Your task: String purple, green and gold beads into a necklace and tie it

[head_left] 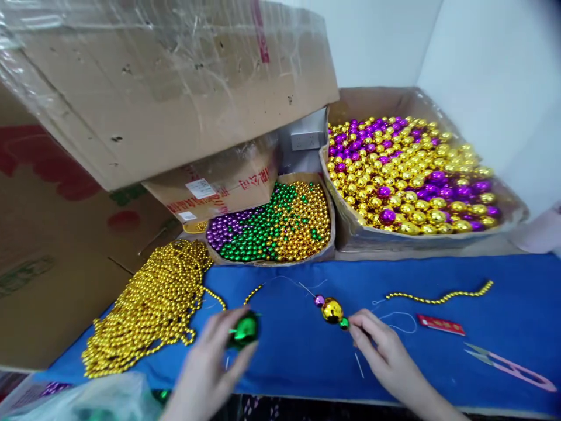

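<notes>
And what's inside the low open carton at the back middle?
Purple, green and gold beads show inside the low open carton. The red-lettered box blocks its back left; layers below the top beads are hidden too.

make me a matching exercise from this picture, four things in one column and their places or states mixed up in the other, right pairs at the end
Column one
1. left hand
2. right hand
3. snips
4. heap of gold bead strands

Column two
A. fingertips at the small green bead, next to a large gold bead
B. at the left end of the blue cloth
C. holding a shiny green piece
D. pink-handled, lying near the right end of the blue cloth

Right pairs: 1-C, 2-A, 3-D, 4-B
</notes>
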{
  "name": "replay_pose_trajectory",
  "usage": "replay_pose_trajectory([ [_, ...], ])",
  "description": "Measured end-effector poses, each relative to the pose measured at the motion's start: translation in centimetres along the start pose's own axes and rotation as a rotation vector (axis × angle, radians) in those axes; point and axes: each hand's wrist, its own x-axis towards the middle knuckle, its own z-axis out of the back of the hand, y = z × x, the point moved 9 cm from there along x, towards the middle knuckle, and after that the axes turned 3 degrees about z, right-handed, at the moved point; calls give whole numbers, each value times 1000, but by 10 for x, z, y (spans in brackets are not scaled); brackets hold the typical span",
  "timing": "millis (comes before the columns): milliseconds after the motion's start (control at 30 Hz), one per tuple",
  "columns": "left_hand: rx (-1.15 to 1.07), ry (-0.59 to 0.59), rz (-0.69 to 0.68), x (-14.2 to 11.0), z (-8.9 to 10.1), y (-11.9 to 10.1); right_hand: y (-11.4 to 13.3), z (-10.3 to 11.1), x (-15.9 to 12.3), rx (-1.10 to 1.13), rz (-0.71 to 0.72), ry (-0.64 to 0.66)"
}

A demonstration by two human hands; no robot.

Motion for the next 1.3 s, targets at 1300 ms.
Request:
replay_pose_trajectory([
  [1300, -1103, 96, 433, 74, -124, -38, -23, 28, 22, -659, 193, -21],
])
